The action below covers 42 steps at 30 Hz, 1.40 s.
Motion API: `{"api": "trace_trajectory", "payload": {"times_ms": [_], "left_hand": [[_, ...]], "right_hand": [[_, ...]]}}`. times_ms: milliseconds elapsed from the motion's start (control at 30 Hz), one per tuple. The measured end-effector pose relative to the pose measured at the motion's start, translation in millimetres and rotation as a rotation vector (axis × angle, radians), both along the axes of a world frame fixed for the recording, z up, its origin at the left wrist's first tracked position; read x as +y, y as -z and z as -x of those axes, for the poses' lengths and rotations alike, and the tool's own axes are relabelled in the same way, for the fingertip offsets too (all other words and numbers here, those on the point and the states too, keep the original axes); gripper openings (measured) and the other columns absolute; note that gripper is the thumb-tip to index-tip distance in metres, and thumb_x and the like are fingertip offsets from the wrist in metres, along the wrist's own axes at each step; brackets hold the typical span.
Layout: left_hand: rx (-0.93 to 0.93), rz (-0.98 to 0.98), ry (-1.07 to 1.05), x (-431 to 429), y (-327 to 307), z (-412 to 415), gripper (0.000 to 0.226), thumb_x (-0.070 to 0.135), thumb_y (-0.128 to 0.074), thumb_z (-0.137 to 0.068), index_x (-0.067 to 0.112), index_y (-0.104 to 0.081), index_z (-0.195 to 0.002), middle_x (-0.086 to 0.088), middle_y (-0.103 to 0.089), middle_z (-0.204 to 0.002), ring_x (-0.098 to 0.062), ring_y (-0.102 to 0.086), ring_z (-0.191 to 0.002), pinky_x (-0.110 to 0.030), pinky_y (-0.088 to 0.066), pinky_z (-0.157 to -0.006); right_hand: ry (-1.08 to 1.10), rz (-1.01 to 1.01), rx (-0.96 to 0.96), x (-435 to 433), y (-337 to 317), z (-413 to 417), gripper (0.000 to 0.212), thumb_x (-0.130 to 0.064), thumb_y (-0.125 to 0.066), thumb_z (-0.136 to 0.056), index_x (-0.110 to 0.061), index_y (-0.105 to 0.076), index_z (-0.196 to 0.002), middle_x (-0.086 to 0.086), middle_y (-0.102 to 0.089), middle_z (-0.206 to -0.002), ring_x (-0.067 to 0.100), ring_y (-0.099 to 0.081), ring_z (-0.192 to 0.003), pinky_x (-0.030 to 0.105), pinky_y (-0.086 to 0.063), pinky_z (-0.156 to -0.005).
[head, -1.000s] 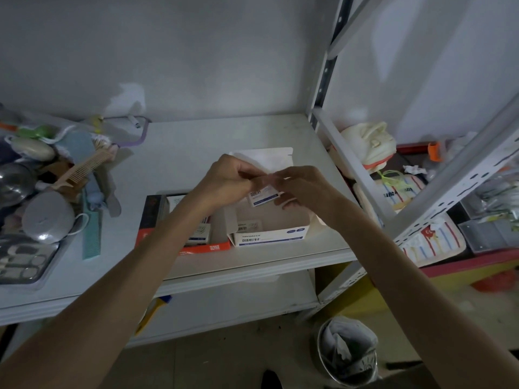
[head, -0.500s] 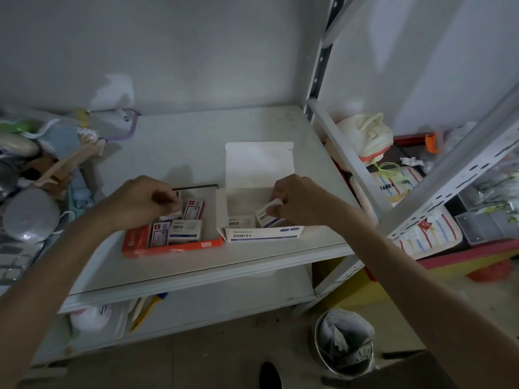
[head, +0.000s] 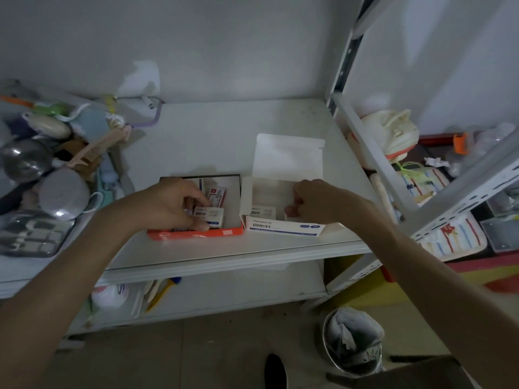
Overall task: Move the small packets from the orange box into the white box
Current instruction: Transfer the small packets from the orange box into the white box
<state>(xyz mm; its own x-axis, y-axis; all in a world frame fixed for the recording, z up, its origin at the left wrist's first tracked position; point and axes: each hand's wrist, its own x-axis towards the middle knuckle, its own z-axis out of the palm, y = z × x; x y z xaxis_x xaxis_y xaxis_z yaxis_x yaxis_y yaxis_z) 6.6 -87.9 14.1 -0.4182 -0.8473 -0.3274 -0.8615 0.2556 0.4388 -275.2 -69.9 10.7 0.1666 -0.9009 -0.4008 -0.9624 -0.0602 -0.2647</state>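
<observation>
The white shelf (head: 196, 153) carries everything here, with both boxes set along its front edge, touching side by side. The orange box (head: 196, 234) is the left one, a shallow tray with several small packets lying in it. The white box (head: 283, 227) stands to its right with its lid flap thrown back, and one packet (head: 262, 212) already lies inside against its left wall.

The left hand (head: 168, 204) reaches into the orange box, fingers pinching a small packet (head: 210, 216) by its short sides. The right hand (head: 317, 202) is down inside the white box with fingers curled; what they pinch, if anything, I cannot tell — the knuckles hide it.

These packets look like light, stiff little cartons — easy to lift between thumb and forefinger across the narrow sides, though squeezing hard would likely dent the card.

Off at the shelf's left end sits a heap of clutter: a metal ladle (head: 24, 162), a grey cup (head: 63, 193), a comb (head: 95, 148). It lies well apart from the boxes. Nothing stands between the two boxes, only their low walls.
</observation>
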Motion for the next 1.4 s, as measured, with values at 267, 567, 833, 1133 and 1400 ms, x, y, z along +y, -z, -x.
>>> {"api": "trace_trajectory", "payload": {"times_ms": [267,567,833,1133,1400], "left_hand": [[-0.079,-0.007,0.030,-3,-2,2,0.052,0.026,-0.080,-0.073,0.031,-0.064,-0.122,0.009,-0.056,-0.108,-0.010,-0.054,-0.091,-0.024,-0.045,-0.081],[-0.115,-0.045,0.056,-4,-3,6,0.059,0.014,-0.078,-0.066,0.033,-0.062,-0.119,0.008,-0.061,-0.103,-0.013,-0.060,-0.091,-0.032,-0.054,-0.080],[0.046,0.167,0.012,4,-3,-4,0.052,0.032,-0.084,-0.053,0.035,-0.068,-0.103,0.009,-0.068,-0.099,-0.008,-0.065,-0.082,-0.037,-0.058,-0.074],[0.313,0.282,0.029,7,-40,40,0.045,0.019,-0.082,-0.054,0.025,-0.073,-0.097,0.009,-0.063,-0.092,-0.006,-0.065,-0.080,-0.021,-0.053,-0.070],[0.477,0.182,0.028,-2,-32,65,0.050,0.014,-0.085,-0.063,0.021,-0.072,-0.110,0.012,-0.068,-0.099,-0.003,-0.068,-0.091,-0.018,-0.055,-0.084]], "right_hand": [[0.050,-0.006,-0.127,4,2,5,0.019,-0.034,-0.064,-0.086,-0.016,-0.064,-0.082,0.001,-0.065,-0.078,0.019,-0.061,-0.075,0.029,-0.042,-0.061],[0.073,0.015,-0.190,2,1,5,0.008,-0.011,-0.063,-0.086,-0.016,-0.065,-0.091,0.006,-0.068,-0.093,0.019,-0.064,-0.081,0.022,-0.045,-0.061],[0.085,0.272,-0.209,9,-8,-12,0.025,-0.012,-0.042,-0.082,-0.020,-0.065,-0.076,0.008,-0.066,-0.093,0.030,-0.067,-0.073,0.042,-0.059,-0.066],[0.229,0.079,-0.904,5,-33,-38,0.025,-0.020,-0.071,-0.085,0.001,-0.071,-0.098,0.020,-0.074,-0.087,0.027,-0.071,-0.072,0.035,-0.060,-0.073],[0.418,0.125,-0.845,2,-33,-19,0.035,-0.016,-0.081,-0.072,0.001,-0.068,-0.100,0.016,-0.076,-0.088,0.033,-0.075,-0.077,0.036,-0.063,-0.073]]}}
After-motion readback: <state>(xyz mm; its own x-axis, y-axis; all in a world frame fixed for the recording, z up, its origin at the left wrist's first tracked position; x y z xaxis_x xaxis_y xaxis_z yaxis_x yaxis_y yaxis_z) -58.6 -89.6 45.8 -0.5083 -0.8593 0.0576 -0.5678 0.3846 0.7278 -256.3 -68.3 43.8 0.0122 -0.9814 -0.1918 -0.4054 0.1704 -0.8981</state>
